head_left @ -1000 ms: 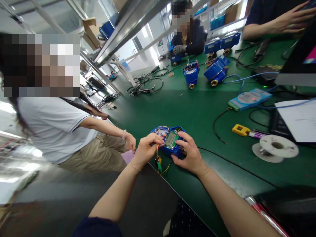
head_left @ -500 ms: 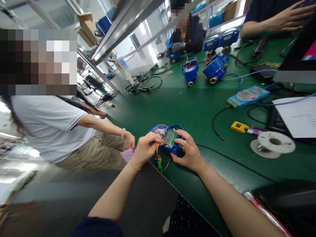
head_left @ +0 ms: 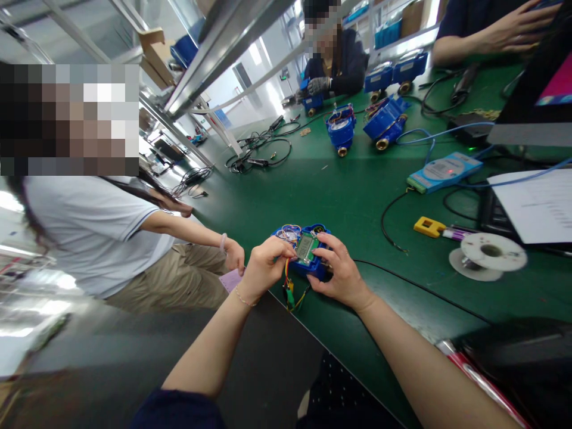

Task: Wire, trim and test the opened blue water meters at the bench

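Observation:
A blue meter housing point(head_left: 316, 271) lies open near the table's edge, with a green circuit board and grey display point(head_left: 305, 246) showing inside. My left hand point(head_left: 270, 262) is closed in a pinch at the board's left side, by the coloured wires point(head_left: 286, 271); what its fingertips hold is too small to make out. Thumb and fingers of my right hand point(head_left: 340, 271) are wrapped round the right side of the housing, with fingertips at the board's edge. Green and yellow connectors point(head_left: 290, 295) hang below the housing.
On the green table point(head_left: 286, 196) are several blue meters point(head_left: 342, 130), cables, a blue module point(head_left: 444, 173), a yellow tool point(head_left: 429, 227) and a wire spool point(head_left: 491, 253). A person point(head_left: 107, 238) stands at left holding pink paper point(head_left: 230, 280); other people sit across the table.
The view has shifted slightly, so objects at right appear a little further left. Both my hands stay at the housing with nearly the same grip.

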`<state>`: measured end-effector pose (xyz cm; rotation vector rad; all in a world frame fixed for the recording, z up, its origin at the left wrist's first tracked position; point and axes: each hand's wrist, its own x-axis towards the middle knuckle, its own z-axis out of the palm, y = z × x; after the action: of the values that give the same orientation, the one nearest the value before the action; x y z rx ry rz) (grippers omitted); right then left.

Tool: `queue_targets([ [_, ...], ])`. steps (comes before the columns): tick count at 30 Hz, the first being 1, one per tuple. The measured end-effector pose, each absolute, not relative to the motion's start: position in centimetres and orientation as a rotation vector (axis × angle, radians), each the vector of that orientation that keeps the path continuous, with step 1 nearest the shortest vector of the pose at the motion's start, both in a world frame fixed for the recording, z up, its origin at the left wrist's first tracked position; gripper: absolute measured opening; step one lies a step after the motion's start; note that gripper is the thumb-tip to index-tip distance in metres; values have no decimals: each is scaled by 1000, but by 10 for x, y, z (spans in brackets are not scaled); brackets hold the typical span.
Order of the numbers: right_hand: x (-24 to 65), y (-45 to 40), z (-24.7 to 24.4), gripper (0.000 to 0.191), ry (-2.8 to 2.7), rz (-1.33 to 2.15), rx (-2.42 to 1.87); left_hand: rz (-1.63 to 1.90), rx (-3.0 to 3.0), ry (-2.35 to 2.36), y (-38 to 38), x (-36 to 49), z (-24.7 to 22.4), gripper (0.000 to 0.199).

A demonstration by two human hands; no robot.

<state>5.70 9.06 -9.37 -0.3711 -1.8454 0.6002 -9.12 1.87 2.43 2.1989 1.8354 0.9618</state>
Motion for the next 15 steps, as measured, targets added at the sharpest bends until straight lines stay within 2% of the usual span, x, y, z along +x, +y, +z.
queue_targets([
  [6, 58, 91, -91, 48, -1836, 617, -379, 973, 2148, 1821, 23, -91, 25, 17],
  [15, 59, 92, -91, 47, -1827, 624, -388, 1176, 1975, 1804, 27, -94, 13, 16],
])
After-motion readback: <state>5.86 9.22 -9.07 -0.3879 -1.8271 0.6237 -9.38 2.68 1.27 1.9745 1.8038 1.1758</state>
